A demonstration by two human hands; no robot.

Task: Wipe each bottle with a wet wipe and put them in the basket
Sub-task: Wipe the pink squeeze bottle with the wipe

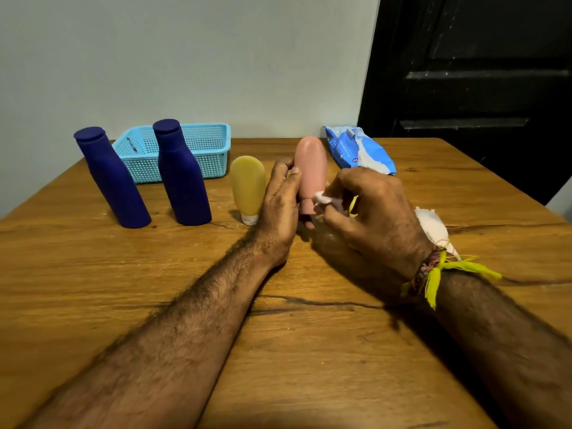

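Wiping is under way: left hand [280, 209] grips the pink bottle [310, 171], right hand [376, 212] pinches a wipe [322, 198] against its neck. Basket [213, 156] looks empty; yellow bottle [248, 187] and two blue bottles [182, 174] wait.

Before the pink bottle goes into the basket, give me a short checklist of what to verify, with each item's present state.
1. Left hand has a firm hold on the pink bottle: ok, fingers wrapped around it.
2. Right hand keeps the wet wipe on the bottle: ok, it presses near the cap end.
3. Whole bottle wiped: cannot tell.
4. Blue basket has room: ok, no bottle shows inside.
5. Path to the basket: not ok, the yellow bottle and a dark blue bottle stand in front of it.
6. Other bottles upright: ok.
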